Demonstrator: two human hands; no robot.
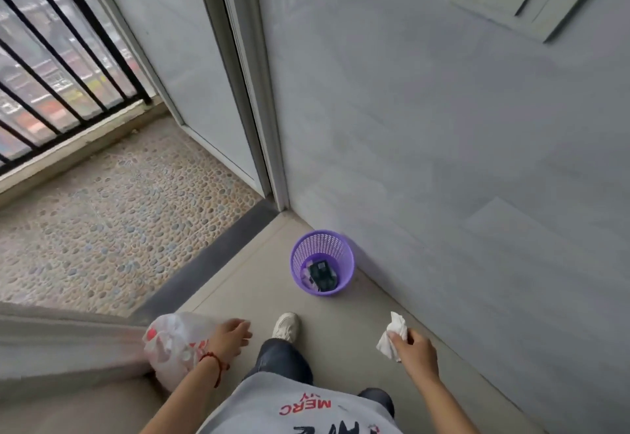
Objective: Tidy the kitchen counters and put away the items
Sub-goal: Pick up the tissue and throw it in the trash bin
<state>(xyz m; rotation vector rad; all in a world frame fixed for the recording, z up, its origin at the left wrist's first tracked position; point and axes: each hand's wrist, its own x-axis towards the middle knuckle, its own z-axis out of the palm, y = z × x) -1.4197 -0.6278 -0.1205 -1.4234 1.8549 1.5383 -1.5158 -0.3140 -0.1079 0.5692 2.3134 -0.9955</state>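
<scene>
A: Floor (259, 283) by wall: purple bin (322, 262) upright, dark packet inside.
B: Hands?
A: Right hand (414, 351) pinches tissue (392, 336). Left hand (231, 334) loose, bag (174, 345) beside wrist; grasp unclear.

The bin (322, 262) is purple with lots of little holes, and something black lies inside it. The tissue (392, 337) is white. The plastic bag (172, 345) is white with red marks. A red string (215, 363) goes round one wrist. The shoe (286, 326) is white. The shirt (300, 409) is grey with red and black letters. The balcony floor (112, 215) has a pebble pattern. The railing (61, 58) is black.
</scene>
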